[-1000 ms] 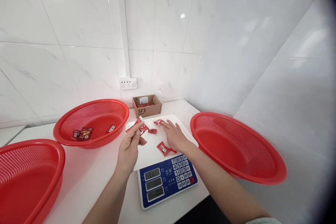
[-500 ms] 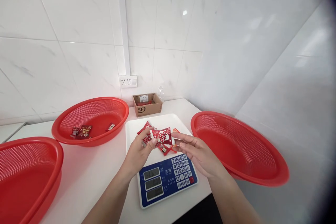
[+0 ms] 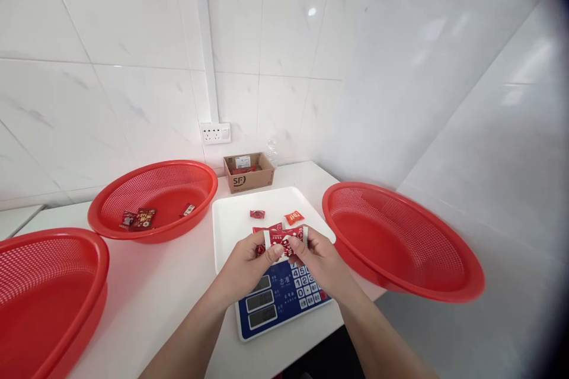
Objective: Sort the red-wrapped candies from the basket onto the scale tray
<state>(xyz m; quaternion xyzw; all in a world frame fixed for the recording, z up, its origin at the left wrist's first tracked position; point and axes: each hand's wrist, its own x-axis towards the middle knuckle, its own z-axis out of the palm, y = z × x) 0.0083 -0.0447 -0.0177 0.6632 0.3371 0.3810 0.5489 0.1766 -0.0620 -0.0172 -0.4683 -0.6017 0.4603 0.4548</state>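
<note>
Both of my hands grip small red-and-white wrapped snack packets [image 3: 284, 243] above the front of a white scale [image 3: 235, 213]. My left hand [image 3: 246, 263] is closed on the left end, thumb on top. My right hand [image 3: 322, 257] pinches the right end. Another red packet shows behind the front one; how many I hold is partly hidden. On the weighing plate lie a dark red wrapped piece [image 3: 256, 214] and an orange-red packet [image 3: 294, 217]. Below my hands is the blue keypad and display panel [image 3: 284, 308], partly covered by my fingers.
One red basket [image 3: 155, 172] at the back left holds a few wrapped packets. More red baskets stand at the near left [image 3: 53, 237] and on the right [image 3: 400, 237]. A cardboard box [image 3: 249, 180] with red packets sits behind the scale, below a wall socket [image 3: 216, 133].
My hands have drawn nearer to me, off the middle of the plate, carrying packets. My right hand has closed on their right end. Two small pieces now lie uncovered on the plate.
</note>
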